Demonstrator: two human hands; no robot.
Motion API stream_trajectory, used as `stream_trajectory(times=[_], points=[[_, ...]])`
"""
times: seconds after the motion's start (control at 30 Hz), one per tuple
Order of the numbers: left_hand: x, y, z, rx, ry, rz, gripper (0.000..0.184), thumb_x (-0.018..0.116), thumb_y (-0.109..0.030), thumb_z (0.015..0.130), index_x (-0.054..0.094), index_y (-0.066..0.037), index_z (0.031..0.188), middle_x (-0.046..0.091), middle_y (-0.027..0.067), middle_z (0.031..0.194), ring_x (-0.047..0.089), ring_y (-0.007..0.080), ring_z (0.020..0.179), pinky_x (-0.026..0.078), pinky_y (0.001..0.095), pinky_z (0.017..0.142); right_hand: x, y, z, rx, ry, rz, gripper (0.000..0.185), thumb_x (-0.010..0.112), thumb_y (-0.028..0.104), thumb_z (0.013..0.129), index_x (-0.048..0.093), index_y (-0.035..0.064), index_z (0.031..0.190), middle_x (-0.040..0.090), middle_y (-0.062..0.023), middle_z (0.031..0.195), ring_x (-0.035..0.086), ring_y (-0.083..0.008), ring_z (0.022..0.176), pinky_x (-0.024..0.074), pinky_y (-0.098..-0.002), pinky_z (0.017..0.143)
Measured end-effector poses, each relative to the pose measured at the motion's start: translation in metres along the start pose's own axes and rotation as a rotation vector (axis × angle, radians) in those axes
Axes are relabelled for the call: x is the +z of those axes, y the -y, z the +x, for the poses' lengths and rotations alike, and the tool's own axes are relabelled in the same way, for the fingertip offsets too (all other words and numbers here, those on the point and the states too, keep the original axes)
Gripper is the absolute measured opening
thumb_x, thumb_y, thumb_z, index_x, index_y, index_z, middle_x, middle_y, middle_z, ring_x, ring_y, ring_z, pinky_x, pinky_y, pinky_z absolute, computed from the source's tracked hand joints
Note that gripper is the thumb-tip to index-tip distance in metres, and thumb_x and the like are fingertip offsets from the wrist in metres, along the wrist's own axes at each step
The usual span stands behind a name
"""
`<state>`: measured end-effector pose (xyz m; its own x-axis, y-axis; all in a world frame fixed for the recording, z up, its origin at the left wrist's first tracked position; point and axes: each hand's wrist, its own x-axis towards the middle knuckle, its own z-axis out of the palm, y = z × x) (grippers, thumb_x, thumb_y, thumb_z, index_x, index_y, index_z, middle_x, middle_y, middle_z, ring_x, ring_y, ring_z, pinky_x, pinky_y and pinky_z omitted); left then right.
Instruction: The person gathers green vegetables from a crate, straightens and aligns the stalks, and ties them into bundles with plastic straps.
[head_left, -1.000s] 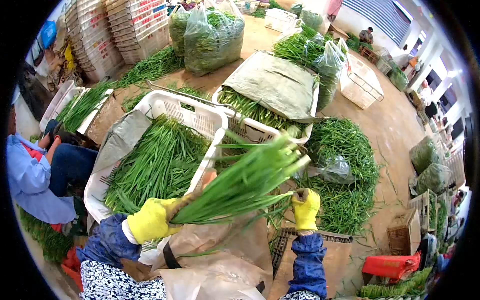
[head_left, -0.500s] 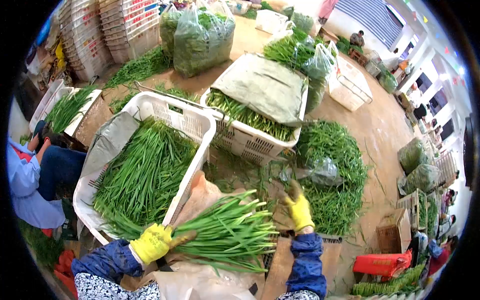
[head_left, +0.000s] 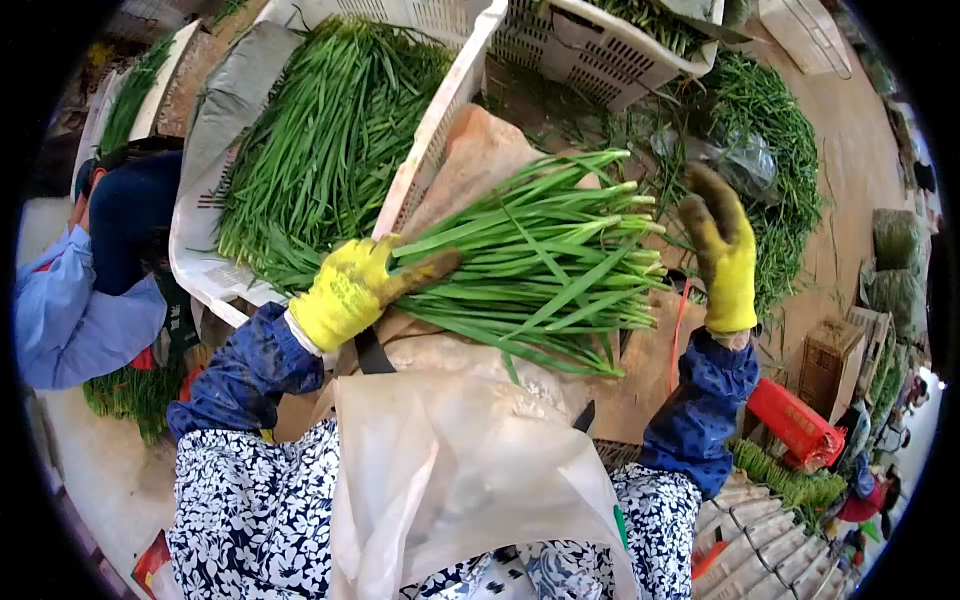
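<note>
A loose bunch of garlic chives (head_left: 530, 265) lies across my lap, its pale cut ends to the right. My left hand (head_left: 355, 290), in a yellow glove with dirty fingers, is closed over the leafy end at the left. Just beyond the cut ends is my right hand (head_left: 722, 250), also gloved in yellow, with fingers apart and nothing held. Under the bunch are brown sheeting and a pale translucent plastic apron (head_left: 470, 450). To the upper left, a white plastic crate (head_left: 440, 130) holds many more garlic chives (head_left: 310, 150).
A second white crate (head_left: 610, 60) stands at the top. Loose green leaves (head_left: 765, 130) are heaped on the floor at right, with clear plastic on them. A person in a blue sleeve (head_left: 90, 300) sits at left. A red package (head_left: 795, 425) and cardboard box (head_left: 830, 365) are at lower right.
The view has tilted down toward my lap. My right hand has moved slightly farther from the cut ends, fingers still spread. My left hand stays on the bunch.
</note>
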<state>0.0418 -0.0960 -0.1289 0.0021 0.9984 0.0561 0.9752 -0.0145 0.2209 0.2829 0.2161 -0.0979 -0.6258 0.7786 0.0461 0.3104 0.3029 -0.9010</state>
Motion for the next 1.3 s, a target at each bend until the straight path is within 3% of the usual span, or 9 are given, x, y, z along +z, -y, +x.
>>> stream_trajectory(times=[0.23, 0.43, 0.67, 0.83, 0.97, 1.03, 1.07, 1.2, 1.3], points=[[0.011, 0.007, -0.006, -0.015, 0.02, 0.069, 0.054, 0.06, -0.016, 0.078, 0.06, -0.031, 0.13, 0.062, 0.0068, 0.092, 0.063, 0.0252, 0.075, 0.052, 0.0362, 0.062, 0.032, 0.009, -0.002, -0.444, 0.255, -0.753, 0.03, 0.074, 0.022, 0.077, 0.069, 0.0105, 0.104, 0.064, -0.0114, 0.11, 0.055, -0.0338, 0.109, 0.0417, -0.0426, 0.095], [0.008, 0.011, -0.007, 0.001, -0.074, 0.044, 0.054, 0.064, -0.012, 0.074, 0.063, -0.027, 0.127, 0.065, 0.0096, 0.098, 0.064, 0.0284, 0.077, 0.051, 0.038, 0.062, 0.039, 0.0, 0.008, -0.593, 0.352, -0.574, 0.027, 0.073, 0.014, 0.073, 0.069, 0.012, 0.099, 0.063, -0.0103, 0.1, 0.056, -0.0342, 0.1, 0.0425, -0.0456, 0.089], [0.0, 0.01, -0.009, -0.059, 0.037, 0.016, 0.057, 0.065, -0.007, 0.074, 0.061, -0.02, 0.129, 0.065, 0.0115, 0.101, 0.064, 0.0318, 0.081, 0.052, 0.0395, 0.067, 0.021, -0.007, -0.005, -0.37, 0.262, -0.465, 0.018, 0.069, 0.007, 0.077, 0.068, 0.0045, 0.095, 0.068, -0.0129, 0.093, 0.064, -0.0328, 0.085, 0.0497, -0.0379, 0.077], [0.01, 0.015, -0.01, -0.008, -0.043, 0.039, 0.051, 0.065, -0.011, 0.077, 0.063, -0.024, 0.127, 0.064, 0.0082, 0.097, 0.063, 0.0287, 0.078, 0.051, 0.0383, 0.064, -0.047, -0.087, 0.037, -0.074, -0.119, -0.992, 0.033, 0.069, 0.021, 0.083, 0.067, 0.0045, 0.111, 0.068, -0.0175, 0.107, 0.065, -0.0348, 0.097, 0.051, -0.0403, 0.084], [0.0, 0.007, -0.005, -0.032, 0.005, 0.034, 0.052, 0.063, -0.012, 0.078, 0.062, -0.025, 0.128, 0.063, 0.0072, 0.096, 0.063, 0.0274, 0.077, 0.051, 0.0374, 0.064, 0.02, 0.012, 0.044, -0.176, 0.447, -0.503, 0.05, 0.07, 0.036, 0.084, 0.063, 0.003, 0.121, 0.063, -0.0215, 0.118, 0.059, -0.036, 0.11, 0.0468, -0.0413, 0.091], [-0.001, 0.009, -0.006, -0.037, 0.037, 0.059, 0.053, 0.063, -0.012, 0.078, 0.061, -0.026, 0.129, 0.062, 0.0062, 0.095, 0.063, 0.0255, 0.078, 0.05, 0.037, 0.064, 0.054, 0.013, 0.048, -0.351, 0.474, -0.706, 0.049, 0.07, 0.037, 0.084, 0.064, 0.0016, 0.117, 0.065, -0.0215, 0.111, 0.062, -0.0371, 0.102, 0.0481, -0.0417, 0.087], [-0.005, 0.006, -0.005, -0.056, 0.036, 0.066, 0.053, 0.063, -0.013, 0.078, 0.062, -0.026, 0.129, 0.062, 0.0063, 0.096, 0.063, 0.0253, 0.078, 0.05, 0.0369, 0.064, 0.065, 0.009, 0.052, -0.122, 0.543, -0.43, 0.038, 0.07, 0.029, 0.086, 0.066, -0.0009, 0.11, 0.07, -0.0148, 0.098, 0.066, -0.0274, 0.089, 0.0503, -0.0363, 0.079], [-0.007, 0.009, -0.011, -0.049, -0.026, 0.113, 0.052, 0.064, -0.015, 0.077, 0.063, -0.027, 0.127, 0.063, 0.0071, 0.098, 0.063, 0.0255, 0.079, 0.05, 0.0364, 0.065, 0.076, 0.014, 0.052, 0.204, 0.515, 0.095, 0.017, 0.063, 0.009, 0.091, 0.069, -0.0016, 0.103, 0.066, -0.0002, 0.085, 0.058, -0.0064, 0.08, 0.0471, -0.0221, 0.072], [-0.002, 0.007, -0.009, -0.061, -0.089, 0.076, 0.051, 0.065, -0.015, 0.076, 0.064, -0.026, 0.126, 0.063, 0.0077, 0.098, 0.063, 0.0262, 0.08, 0.05, 0.0362, 0.066, 0.065, 0.003, 0.056, 0.143, 0.301, 0.167, 0.018, 0.063, 0.012, 0.092, 0.069, -0.0008, 0.103, 0.066, -0.0004, 0.083, 0.058, -0.0077, 0.077, 0.0463, -0.0214, 0.071]])
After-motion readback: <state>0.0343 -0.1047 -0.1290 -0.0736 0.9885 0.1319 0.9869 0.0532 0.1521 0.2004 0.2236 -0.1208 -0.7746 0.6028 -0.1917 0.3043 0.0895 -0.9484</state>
